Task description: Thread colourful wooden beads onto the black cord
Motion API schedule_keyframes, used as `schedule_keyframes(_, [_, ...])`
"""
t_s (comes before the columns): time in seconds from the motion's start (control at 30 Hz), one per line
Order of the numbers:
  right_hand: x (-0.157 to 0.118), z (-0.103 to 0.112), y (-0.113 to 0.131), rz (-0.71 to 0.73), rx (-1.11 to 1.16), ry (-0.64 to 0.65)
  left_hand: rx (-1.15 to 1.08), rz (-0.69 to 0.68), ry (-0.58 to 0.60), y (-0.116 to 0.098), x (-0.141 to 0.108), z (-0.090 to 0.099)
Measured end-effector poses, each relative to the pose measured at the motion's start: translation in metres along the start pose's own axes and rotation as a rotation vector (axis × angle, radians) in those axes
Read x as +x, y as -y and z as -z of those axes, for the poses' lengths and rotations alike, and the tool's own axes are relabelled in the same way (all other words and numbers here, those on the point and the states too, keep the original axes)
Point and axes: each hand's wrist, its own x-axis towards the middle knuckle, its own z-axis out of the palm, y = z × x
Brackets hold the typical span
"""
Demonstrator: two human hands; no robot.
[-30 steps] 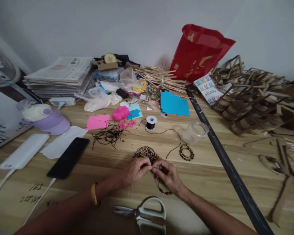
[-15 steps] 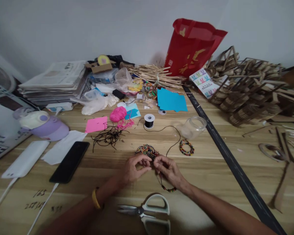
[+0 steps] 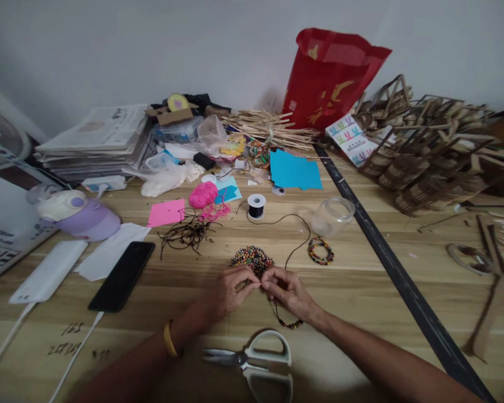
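Note:
A pile of small multicoloured beads (image 3: 252, 257) lies on the wooden table just beyond my fingertips. My right hand (image 3: 288, 288) pinches a black cord, and a short row of strung beads (image 3: 292, 324) hangs below it on the table. Thumb and fingertips of my left hand (image 3: 237, 286) are pinched together, touching or nearly touching my right fingertips; what they hold is too small to make out. The cord (image 3: 303, 224) curves back toward a white spool of black cord (image 3: 256, 207). A finished-looking beaded ring (image 3: 320, 251) lies to the right.
Scissors (image 3: 252, 358) lie near the front edge, below my hands. A glass jar (image 3: 333, 217) stands right of the spool. Black cord pieces (image 3: 187, 232), pink yarn (image 3: 204, 195) and a phone (image 3: 121, 276) are at left; woven baskets (image 3: 424, 168) are at right.
My left thumb and fingertips have closed into a pinch and moved right, up to my right fingertips. The view has shifted slightly.

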Motion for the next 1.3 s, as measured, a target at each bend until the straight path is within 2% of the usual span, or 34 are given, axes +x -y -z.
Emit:
schedule_keyframes(0.13, [0.0, -0.001, 0.0, 0.0, -0.001, -0.007, 0.113, 0.065, 0.084, -0.006, -0.001, 0.003])
schedule_keyframes(0.27, [0.0, -0.002, 0.002, 0.005, -0.004, -0.017, 0.099, 0.136, 0.173, -0.012, 0.002, 0.008])
schedule_keyframes(0.47, [0.0, -0.001, 0.0, -0.017, 0.004, -0.031, 0.046, 0.209, 0.129, -0.009, 0.001, 0.01])
schedule_keyframes(0.67, [0.0, -0.002, 0.001, -0.017, 0.0, -0.011, 0.036, 0.068, 0.065, -0.003, -0.002, 0.004])
schedule_keyframes(0.77, [0.001, -0.003, 0.002, -0.016, -0.004, -0.014, 0.035, 0.05, 0.074, -0.003, -0.002, 0.004])
schedule_keyframes(1.07, [0.0, -0.004, -0.003, 0.006, -0.039, -0.012, 0.079, 0.168, 0.141, -0.011, -0.001, 0.009])
schedule_keyframes(1.3, [0.0, 0.0, -0.004, -0.016, -0.009, -0.056, 0.009, 0.311, 0.16, -0.014, 0.002, 0.013])
